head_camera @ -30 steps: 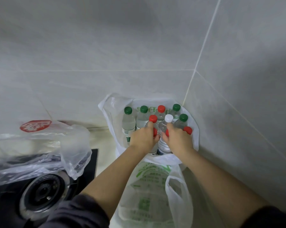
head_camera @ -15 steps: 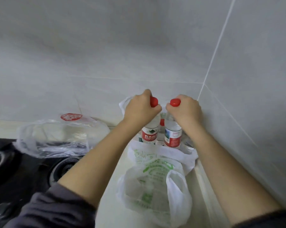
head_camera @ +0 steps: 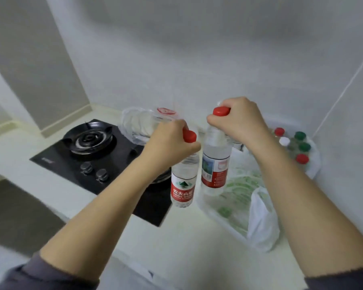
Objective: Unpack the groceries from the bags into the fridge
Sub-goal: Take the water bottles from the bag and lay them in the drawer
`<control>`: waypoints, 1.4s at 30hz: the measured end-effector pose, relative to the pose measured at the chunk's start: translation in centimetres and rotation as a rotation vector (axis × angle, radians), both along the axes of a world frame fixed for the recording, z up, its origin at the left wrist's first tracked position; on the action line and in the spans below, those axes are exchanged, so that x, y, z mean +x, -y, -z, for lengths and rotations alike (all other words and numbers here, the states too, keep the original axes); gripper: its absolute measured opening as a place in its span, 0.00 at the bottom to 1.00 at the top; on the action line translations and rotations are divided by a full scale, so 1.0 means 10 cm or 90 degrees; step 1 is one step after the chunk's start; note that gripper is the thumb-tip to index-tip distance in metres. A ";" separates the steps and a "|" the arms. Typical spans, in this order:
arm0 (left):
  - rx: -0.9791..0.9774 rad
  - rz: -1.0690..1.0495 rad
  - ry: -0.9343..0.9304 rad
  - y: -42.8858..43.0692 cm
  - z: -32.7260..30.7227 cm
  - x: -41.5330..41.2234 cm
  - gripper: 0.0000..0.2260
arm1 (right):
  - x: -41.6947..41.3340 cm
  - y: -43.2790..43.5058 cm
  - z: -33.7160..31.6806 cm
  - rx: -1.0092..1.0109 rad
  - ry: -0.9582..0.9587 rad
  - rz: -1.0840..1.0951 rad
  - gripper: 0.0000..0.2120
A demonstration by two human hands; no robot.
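Two water bottles out of the bag, no fridge in sight yet.

My left hand (head_camera: 170,143) is curled round the neck of one red-capped bottle (head_camera: 183,181) and my right hand (head_camera: 239,122) round the neck of a second bottle (head_camera: 216,164). Both hang upright above the counter (head_camera: 176,248), clear of the bags. I judge the task early: several capped bottles (head_camera: 299,136) stand in the white bag (head_camera: 315,164) in the corner at my right, and a green-printed bag (head_camera: 262,222) lies near it. The pale counter carries a black gas hob (head_camera: 88,151) at my left, a clear bag (head_camera: 138,124) behind it; grey tiled walls (head_camera: 197,49) close the corner.
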State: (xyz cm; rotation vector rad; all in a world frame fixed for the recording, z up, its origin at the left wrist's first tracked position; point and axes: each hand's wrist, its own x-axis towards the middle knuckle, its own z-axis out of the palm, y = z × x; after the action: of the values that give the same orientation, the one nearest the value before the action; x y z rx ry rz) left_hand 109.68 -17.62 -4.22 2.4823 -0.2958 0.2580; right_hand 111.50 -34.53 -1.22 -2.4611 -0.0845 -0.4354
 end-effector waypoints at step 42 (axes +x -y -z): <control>-0.256 -0.209 -0.040 -1.27 2.06 -1.17 0.26 | -0.99 -0.88 2.55 0.334 -0.096 -0.019 0.39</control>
State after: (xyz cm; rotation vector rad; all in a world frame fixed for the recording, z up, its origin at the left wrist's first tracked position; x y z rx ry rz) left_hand 98.03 -4.96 -24.87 2.1222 0.1794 0.3357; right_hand 101.62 -25.77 -26.75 -1.9642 0.0515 -0.2200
